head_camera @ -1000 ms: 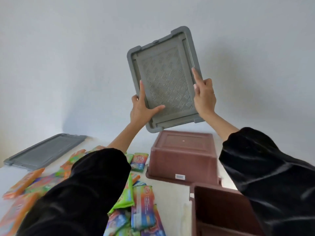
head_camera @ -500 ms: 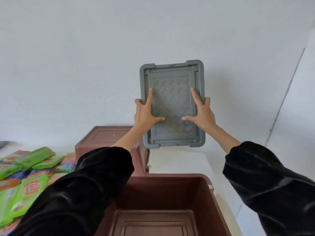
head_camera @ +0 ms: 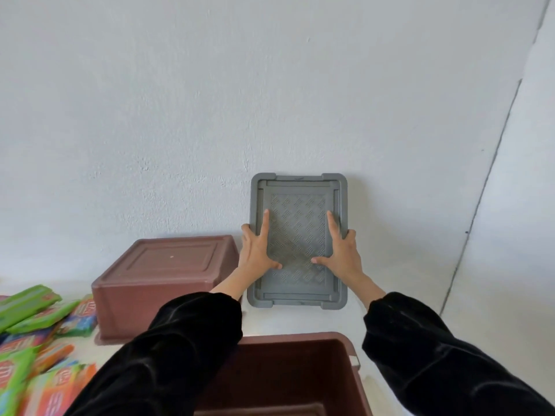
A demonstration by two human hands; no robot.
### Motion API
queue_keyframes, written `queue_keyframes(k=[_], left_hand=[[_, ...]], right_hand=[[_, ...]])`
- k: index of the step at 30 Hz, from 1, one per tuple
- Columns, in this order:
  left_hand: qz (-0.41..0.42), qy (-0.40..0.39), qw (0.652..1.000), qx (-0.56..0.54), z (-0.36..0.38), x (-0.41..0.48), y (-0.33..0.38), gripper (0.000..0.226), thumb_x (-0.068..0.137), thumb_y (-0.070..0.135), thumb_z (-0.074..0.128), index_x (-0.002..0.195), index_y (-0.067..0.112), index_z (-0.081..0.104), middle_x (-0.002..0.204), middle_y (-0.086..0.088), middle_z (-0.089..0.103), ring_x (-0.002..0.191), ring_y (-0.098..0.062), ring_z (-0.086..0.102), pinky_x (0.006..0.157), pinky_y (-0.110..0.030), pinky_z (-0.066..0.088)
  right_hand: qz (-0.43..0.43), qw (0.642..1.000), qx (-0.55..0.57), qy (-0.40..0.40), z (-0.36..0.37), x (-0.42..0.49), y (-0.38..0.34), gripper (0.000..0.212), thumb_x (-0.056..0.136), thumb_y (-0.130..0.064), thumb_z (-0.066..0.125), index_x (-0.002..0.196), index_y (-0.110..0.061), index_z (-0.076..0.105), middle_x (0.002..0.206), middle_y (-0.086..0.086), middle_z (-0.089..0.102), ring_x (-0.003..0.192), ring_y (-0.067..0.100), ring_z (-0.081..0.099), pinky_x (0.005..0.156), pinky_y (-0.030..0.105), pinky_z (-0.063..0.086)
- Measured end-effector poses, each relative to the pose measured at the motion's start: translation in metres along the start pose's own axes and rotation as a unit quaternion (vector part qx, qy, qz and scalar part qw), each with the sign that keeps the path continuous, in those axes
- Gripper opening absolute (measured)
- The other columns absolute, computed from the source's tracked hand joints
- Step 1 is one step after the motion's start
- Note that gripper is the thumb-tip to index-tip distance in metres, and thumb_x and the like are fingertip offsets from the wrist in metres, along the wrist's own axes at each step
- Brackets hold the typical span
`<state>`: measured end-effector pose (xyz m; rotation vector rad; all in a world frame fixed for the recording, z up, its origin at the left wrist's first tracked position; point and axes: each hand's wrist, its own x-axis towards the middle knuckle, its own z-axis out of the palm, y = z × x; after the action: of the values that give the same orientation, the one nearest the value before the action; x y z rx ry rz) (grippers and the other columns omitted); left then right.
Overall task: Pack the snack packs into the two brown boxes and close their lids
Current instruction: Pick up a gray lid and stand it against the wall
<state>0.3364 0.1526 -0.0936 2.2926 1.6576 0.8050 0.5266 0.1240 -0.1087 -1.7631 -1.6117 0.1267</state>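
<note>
snack packs [head_camera: 39,325] lay heaped at the left of the tabletop [head_camera: 300,321]. green and orange wrappers, red logos too blurred to read, heap cut off by the frame. left hand [head_camera: 256,253] and right hand [head_camera: 342,253] each gripped a side edge of the grey lid [head_camera: 298,241], held upright by the wall. upturned brown box [head_camera: 162,280] sat left of it. open brown box [head_camera: 300,370] stood nearest, partly hidden by sleeves.
</note>
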Motion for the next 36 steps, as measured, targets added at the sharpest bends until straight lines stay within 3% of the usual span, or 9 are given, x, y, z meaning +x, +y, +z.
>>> queue_keyframes(k=[6, 12, 16, 23, 27, 31, 36], left_hand=[[-0.013, -0.012, 1.000, 0.002, 0.017, -0.002, -0.012, 0.134, 0.060, 0.025, 0.086, 0.146, 0.030, -0.017, 0.135, -0.023, 0.013, 0.117, -0.035, 0.038, 0.103, -0.035, 0.037], [0.004, -0.007, 1.000, 0.019, 0.017, 0.002, -0.013, 0.134, 0.060, 0.026, 0.086, 0.146, 0.028, -0.017, 0.147, -0.027, -0.006, 0.136, -0.039, 0.015, 0.109, -0.042, 0.029], [0.005, 0.020, 0.994, 0.108, 0.017, 0.003, -0.012, 0.135, 0.058, 0.039, 0.085, 0.147, 0.026, -0.015, 0.150, -0.023, -0.022, 0.140, -0.042, 0.002, 0.108, -0.051, 0.031], [0.024, 0.024, 0.986, 0.166, 0.011, -0.001, -0.011, 0.130, 0.061, 0.049, 0.080, 0.148, 0.022, -0.014, 0.151, -0.020, -0.023, 0.142, -0.040, -0.012, 0.114, -0.050, 0.012], [0.023, 0.027, 0.991, 0.128, -0.005, -0.006, -0.011, 0.116, 0.070, 0.053, 0.071, 0.149, 0.019, -0.007, 0.153, -0.017, -0.020, 0.142, -0.037, -0.014, 0.115, -0.050, 0.006], [0.023, 0.062, 0.994, 0.085, -0.046, -0.020, -0.020, 0.086, 0.081, 0.044, 0.064, 0.147, 0.017, 0.017, 0.153, -0.017, -0.005, 0.142, -0.036, -0.004, 0.115, -0.050, 0.010], [-0.032, 0.112, 0.989, 0.091, -0.125, -0.070, -0.069, 0.064, 0.084, 0.031, 0.062, 0.140, 0.016, 0.034, 0.150, -0.015, 0.006, 0.138, -0.034, 0.008, 0.109, -0.051, 0.022]], right_hand=[[-0.004, 1.000, -0.004, -0.020, 0.018, 0.002, 0.012, 0.120, 0.067, -0.030, 0.082, 0.147, -0.038, -0.007, 0.128, 0.017, 0.029, 0.106, 0.028, 0.047, 0.089, 0.034, 0.045], [-0.006, 1.000, -0.017, -0.023, 0.020, 0.005, 0.015, 0.120, 0.066, -0.033, 0.082, 0.147, -0.038, -0.006, 0.139, 0.020, 0.020, 0.127, 0.033, 0.032, 0.097, 0.039, 0.041], [-0.005, 0.998, -0.056, -0.020, 0.017, 0.002, 0.012, 0.115, 0.069, -0.037, 0.079, 0.148, -0.034, -0.004, 0.149, 0.024, 0.002, 0.138, 0.037, 0.013, 0.107, 0.043, 0.032], [-0.007, 0.990, -0.140, -0.016, 0.011, -0.005, 0.007, 0.114, 0.069, -0.049, 0.075, 0.149, -0.030, -0.004, 0.152, 0.023, -0.006, 0.140, 0.039, 0.006, 0.111, 0.047, 0.022], [-0.007, 0.991, -0.132, 0.030, 0.003, -0.007, -0.004, 0.103, 0.074, -0.053, 0.069, 0.149, -0.031, 0.002, 0.152, 0.022, -0.002, 0.141, 0.039, 0.005, 0.112, 0.054, 0.014], [-0.087, 0.988, -0.088, 0.097, -0.006, -0.001, -0.043, 0.088, 0.079, -0.048, 0.066, 0.149, -0.028, 0.017, 0.152, 0.021, 0.010, 0.140, 0.037, 0.014, 0.112, 0.053, 0.014], [-0.202, 0.977, -0.040, 0.048, 0.008, 0.005, -0.138, 0.082, 0.079, -0.042, 0.068, 0.146, -0.023, 0.026, 0.147, 0.021, 0.021, 0.135, 0.037, 0.023, 0.114, 0.047, 0.017]])
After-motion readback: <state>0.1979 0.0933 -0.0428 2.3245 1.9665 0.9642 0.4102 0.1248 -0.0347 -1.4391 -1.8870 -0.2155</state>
